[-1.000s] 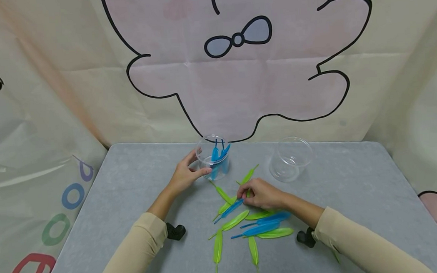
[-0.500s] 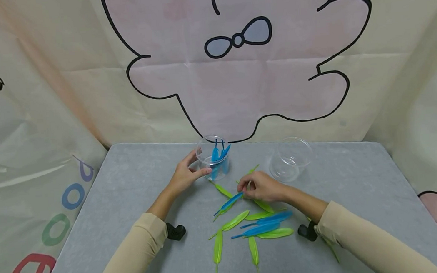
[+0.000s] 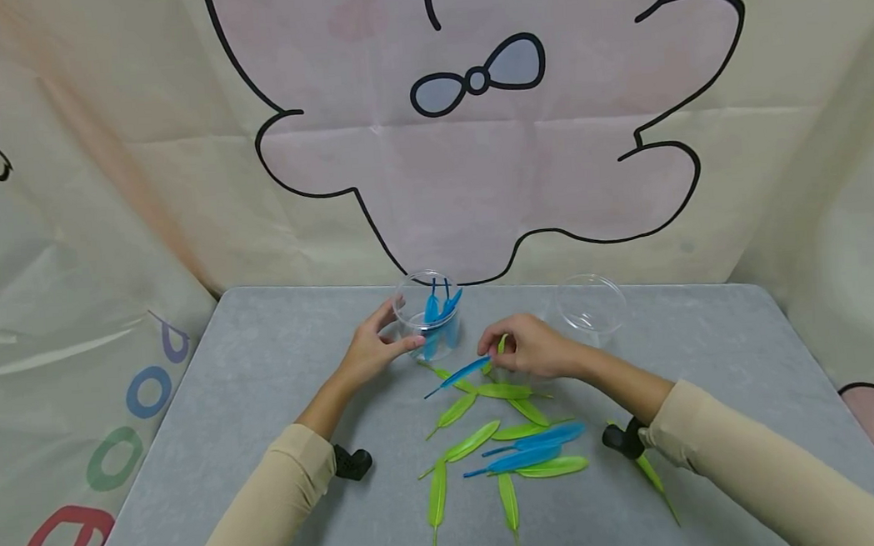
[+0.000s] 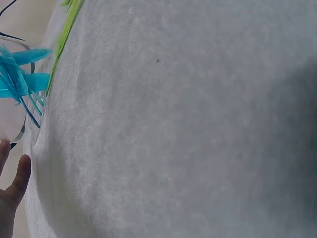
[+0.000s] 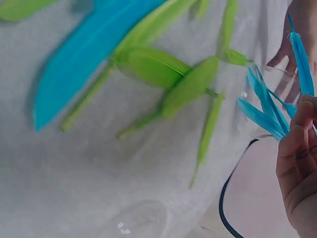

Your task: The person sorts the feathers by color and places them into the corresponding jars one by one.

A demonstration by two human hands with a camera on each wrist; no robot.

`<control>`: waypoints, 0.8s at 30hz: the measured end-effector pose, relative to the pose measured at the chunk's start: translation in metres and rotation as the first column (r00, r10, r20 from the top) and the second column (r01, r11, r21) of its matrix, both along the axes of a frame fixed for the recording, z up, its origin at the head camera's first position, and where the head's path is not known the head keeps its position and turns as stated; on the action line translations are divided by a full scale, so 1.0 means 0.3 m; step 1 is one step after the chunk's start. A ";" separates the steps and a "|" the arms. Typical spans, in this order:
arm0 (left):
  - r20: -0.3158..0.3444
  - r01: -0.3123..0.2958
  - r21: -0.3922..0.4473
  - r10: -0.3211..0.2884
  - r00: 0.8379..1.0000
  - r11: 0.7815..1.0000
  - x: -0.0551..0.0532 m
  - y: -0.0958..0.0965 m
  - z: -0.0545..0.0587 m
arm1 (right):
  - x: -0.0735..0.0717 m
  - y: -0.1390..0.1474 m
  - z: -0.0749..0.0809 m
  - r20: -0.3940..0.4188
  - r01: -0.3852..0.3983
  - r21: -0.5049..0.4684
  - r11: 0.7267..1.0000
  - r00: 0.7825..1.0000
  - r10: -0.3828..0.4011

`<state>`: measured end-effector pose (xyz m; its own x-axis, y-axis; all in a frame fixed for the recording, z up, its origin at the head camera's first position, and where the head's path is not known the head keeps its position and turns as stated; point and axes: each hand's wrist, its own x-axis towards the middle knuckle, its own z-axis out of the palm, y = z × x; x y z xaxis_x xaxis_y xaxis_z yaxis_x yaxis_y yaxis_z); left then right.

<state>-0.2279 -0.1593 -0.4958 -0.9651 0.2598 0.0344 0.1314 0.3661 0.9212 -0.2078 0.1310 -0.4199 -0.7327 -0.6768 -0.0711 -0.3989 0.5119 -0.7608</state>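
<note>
My left hand holds the side of a clear plastic cup, thumb in front and fingers behind. Several blue feathers stand inside that cup; the left wrist view shows the blue feathers as well. Between thumb and fingertips my right hand pinches another blue feather, raised over the table just in front of the cup. In the right wrist view this pinched feather points up from the fingers. Two more blue feathers lie on the table among several green feathers.
A second clear cup stands behind the right hand, partly hidden by it. Green feathers are spread over the middle of the grey table, with one green feather near the right wrist. A printed cloth hangs behind the table.
My right hand has lifted the blue feather off the green ones and carried it away from me, toward the back of the table. The left hand and its cup have stayed in place.
</note>
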 end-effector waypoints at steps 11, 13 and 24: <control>0.000 0.003 -0.001 -0.003 1.000 1.000 0.001 -0.001 0.002 | -0.039 0.029 0.134 -0.025 0.042 0.030 0.999 0.999 -0.042; -0.001 0.002 -0.007 -0.002 1.000 1.000 0.002 0.000 0.003 | -0.050 0.034 0.158 -0.042 0.052 0.025 0.998 0.998 -0.051; -0.008 0.009 -0.010 -0.009 1.000 1.000 -0.003 0.003 0.001 | -0.127 0.038 0.255 -0.104 0.133 0.039 0.990 0.986 -0.129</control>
